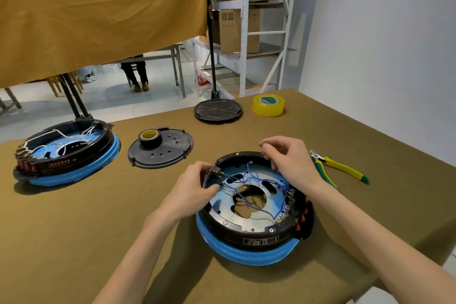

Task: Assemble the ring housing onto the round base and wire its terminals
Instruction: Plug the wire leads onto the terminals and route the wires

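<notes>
The black ring housing (256,237) sits on the round blue base (246,254) in front of me. Blue wires (249,180) with small metal terminals cross the shiny plate inside it, running to a terminal row (288,205) at the right. My left hand (195,187) grips the housing's left rim, thumb inside and fingers outside. My right hand (288,158) hovers over the far right rim, fingers curled down toward the wire ends; what they pinch is hidden.
A second housing on a blue base (71,155) with white wires lies at the left. A black lid (160,150) carries a black tape roll (150,137). Another black disc (218,110), yellow tape (268,105) and yellow-green pliers (340,168) lie further back and right.
</notes>
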A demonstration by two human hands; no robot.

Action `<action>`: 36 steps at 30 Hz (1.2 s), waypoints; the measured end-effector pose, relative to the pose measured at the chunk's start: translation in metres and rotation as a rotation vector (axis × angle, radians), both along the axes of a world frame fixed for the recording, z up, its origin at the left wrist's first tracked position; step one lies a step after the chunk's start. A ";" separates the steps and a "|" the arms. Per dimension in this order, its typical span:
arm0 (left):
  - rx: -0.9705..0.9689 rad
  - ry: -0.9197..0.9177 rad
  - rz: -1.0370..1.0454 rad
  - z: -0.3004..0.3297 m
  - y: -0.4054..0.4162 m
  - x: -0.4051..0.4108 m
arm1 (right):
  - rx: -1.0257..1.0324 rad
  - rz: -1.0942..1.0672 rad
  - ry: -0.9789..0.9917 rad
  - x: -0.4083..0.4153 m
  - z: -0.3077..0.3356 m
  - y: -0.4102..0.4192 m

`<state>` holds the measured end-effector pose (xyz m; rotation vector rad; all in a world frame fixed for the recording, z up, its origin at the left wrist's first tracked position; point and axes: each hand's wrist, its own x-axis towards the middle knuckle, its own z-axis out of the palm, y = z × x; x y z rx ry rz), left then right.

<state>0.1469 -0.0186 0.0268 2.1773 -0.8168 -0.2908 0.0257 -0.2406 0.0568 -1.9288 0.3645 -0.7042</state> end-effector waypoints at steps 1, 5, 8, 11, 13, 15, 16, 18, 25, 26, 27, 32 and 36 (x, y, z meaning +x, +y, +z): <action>-0.016 -0.020 -0.012 0.001 0.001 0.001 | -0.150 -0.051 0.011 0.000 -0.002 -0.004; 0.028 0.009 -0.248 0.021 0.001 0.017 | -0.433 -0.087 0.086 -0.003 -0.009 -0.015; -0.006 -0.133 -0.197 0.034 -0.008 0.019 | -0.528 -0.005 0.112 -0.006 -0.007 -0.018; -0.127 -0.107 0.004 0.032 -0.006 0.002 | -0.564 0.111 0.145 -0.005 -0.003 -0.013; -0.060 -0.041 0.070 0.020 0.005 -0.017 | -0.608 0.166 0.177 -0.003 -0.003 -0.007; 0.008 0.017 0.084 0.003 0.017 -0.041 | -0.624 0.195 0.196 -0.001 -0.003 -0.001; -0.010 0.029 0.089 -0.005 0.019 -0.052 | -0.608 0.207 0.202 -0.002 -0.002 0.002; -0.130 0.023 0.120 -0.015 0.020 -0.062 | -0.561 0.201 0.200 -0.007 -0.001 0.006; -0.220 -0.142 0.027 0.015 -0.005 -0.013 | -0.918 -0.254 0.355 -0.045 -0.002 0.005; -0.276 -0.143 0.102 0.018 -0.010 -0.011 | -0.974 -0.263 0.312 -0.048 0.000 0.008; -0.303 -0.106 0.162 0.019 -0.011 -0.012 | -0.993 -0.237 0.237 -0.049 0.004 0.011; -0.235 0.115 0.144 -0.013 0.026 -0.064 | -0.963 0.021 0.195 -0.028 0.007 0.017; -0.398 0.164 0.100 -0.026 0.027 -0.079 | -1.000 -0.006 0.322 -0.023 -0.003 0.016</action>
